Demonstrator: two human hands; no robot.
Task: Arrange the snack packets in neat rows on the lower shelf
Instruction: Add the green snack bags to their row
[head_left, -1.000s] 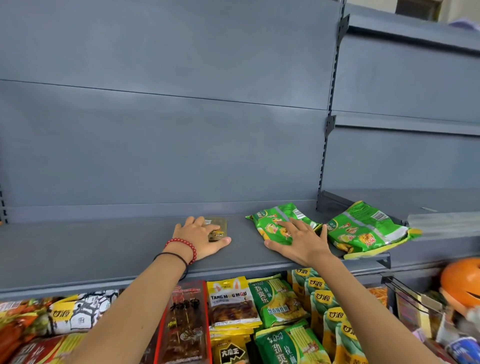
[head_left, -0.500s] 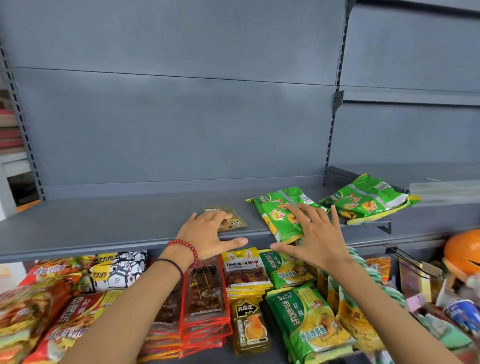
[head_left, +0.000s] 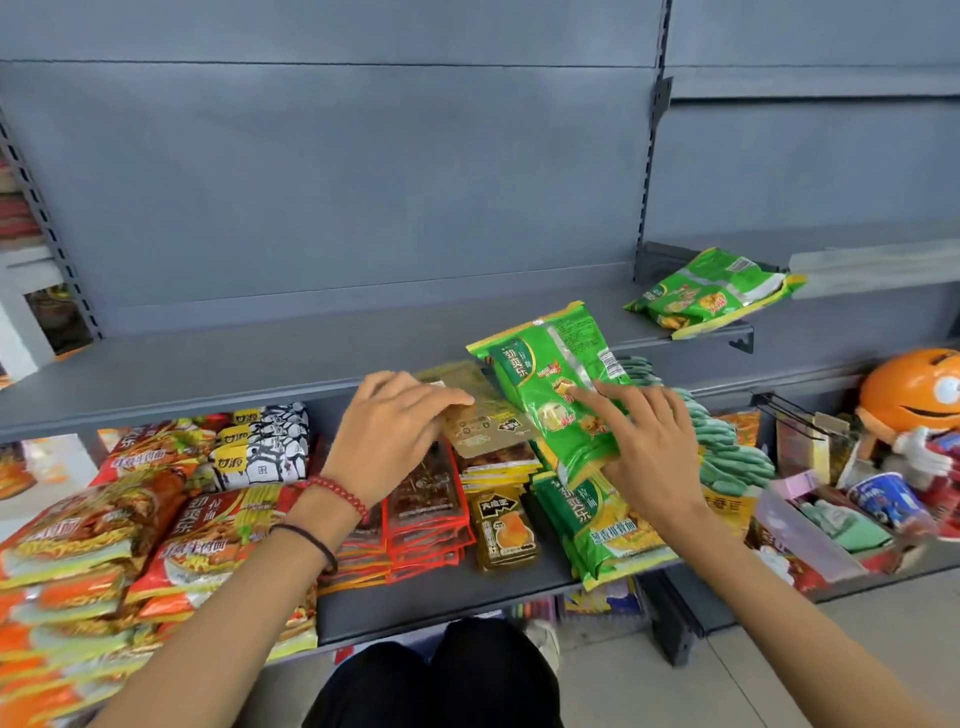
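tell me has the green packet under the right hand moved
Yes. The green packet has come forward: it lay flat on the upper shelf, and now the right hand holds it tilted past that shelf's front edge.

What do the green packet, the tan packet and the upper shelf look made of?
Green packet: glossy plastic film; it shines and crinkles. Tan packet: matte, paper-like pouch, possibly kraft-look film. Upper shelf: grey painted metal, probably, given its thin edge.
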